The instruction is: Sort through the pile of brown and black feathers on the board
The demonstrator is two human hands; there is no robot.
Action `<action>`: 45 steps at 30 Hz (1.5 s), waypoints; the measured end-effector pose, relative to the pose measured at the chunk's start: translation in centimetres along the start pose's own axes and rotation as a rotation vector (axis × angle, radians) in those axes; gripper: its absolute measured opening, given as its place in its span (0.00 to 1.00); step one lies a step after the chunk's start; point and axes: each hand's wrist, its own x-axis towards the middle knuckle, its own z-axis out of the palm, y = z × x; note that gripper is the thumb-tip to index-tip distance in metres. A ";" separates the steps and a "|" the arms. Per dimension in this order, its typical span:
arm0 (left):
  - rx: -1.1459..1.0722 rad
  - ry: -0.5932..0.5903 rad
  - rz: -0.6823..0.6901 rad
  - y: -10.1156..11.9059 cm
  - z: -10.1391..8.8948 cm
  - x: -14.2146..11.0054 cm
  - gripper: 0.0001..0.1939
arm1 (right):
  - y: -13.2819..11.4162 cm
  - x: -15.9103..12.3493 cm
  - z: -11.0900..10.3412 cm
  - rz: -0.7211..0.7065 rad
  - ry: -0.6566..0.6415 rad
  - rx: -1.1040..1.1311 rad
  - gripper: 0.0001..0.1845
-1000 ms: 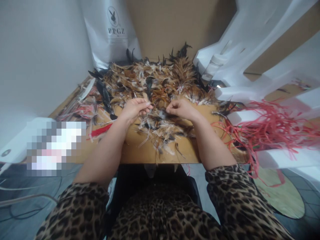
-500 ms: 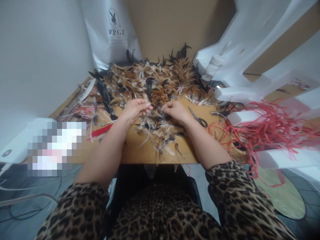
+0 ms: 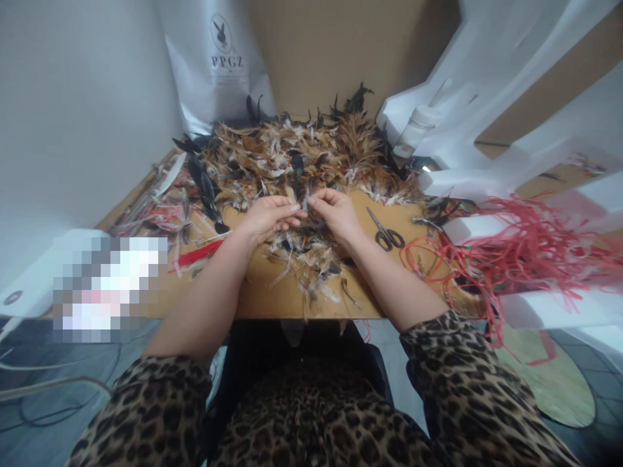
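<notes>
A big heap of brown, tan and black feathers (image 3: 296,152) covers the back of a cardboard-topped table (image 3: 272,295). My left hand (image 3: 265,217) and my right hand (image 3: 335,211) meet fingertip to fingertip over a smaller loose pile of feathers (image 3: 311,250) near the front. Both hands are closed in a pinch on a dark feather (image 3: 298,170) that stands up between them. Black-handled scissors (image 3: 385,233) lie flat just right of my right wrist.
A tangle of red strings (image 3: 516,250) spreads over the right side beside white foam pieces (image 3: 487,110). A white bag with a printed logo (image 3: 219,58) leans at the back left. More red cord and long feathers (image 3: 160,214) lie at left. A white bottle (image 3: 416,130) stands behind.
My right hand has moved left and up to meet my left hand, uncovering the scissors. A dark feather now stands pinched between both hands.
</notes>
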 end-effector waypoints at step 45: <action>-0.004 0.129 0.141 0.4 -0.8 0.2 0.10 | 0.1 -0.3 -1.9 -0.202 -0.352 -0.830 0.08</action>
